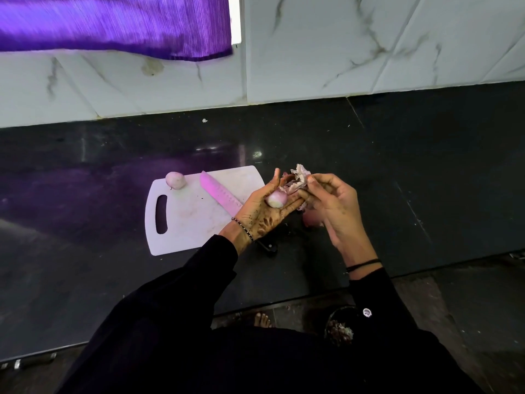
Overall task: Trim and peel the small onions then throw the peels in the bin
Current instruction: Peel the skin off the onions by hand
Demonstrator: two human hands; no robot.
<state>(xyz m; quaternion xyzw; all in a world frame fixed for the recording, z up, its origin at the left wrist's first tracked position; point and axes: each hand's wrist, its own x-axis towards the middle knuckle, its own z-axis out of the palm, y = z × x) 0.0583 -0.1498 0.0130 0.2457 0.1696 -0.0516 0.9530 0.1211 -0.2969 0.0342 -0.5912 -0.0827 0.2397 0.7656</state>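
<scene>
On the left hand rests the onion, beside pinched peels

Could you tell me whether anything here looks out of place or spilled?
Slightly: pinkish onion peel scraps lie loose on the black stone counter just right of the white plastic cutting board, and the pink-bladed knife lies diagonally with its black handle past the board's near edge.

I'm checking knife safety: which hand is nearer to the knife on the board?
Left. The left hand, an onion on its palm, hovers over the knife, hiding part of it. The right hand, pinching peels, is further right, beyond the board.
</scene>
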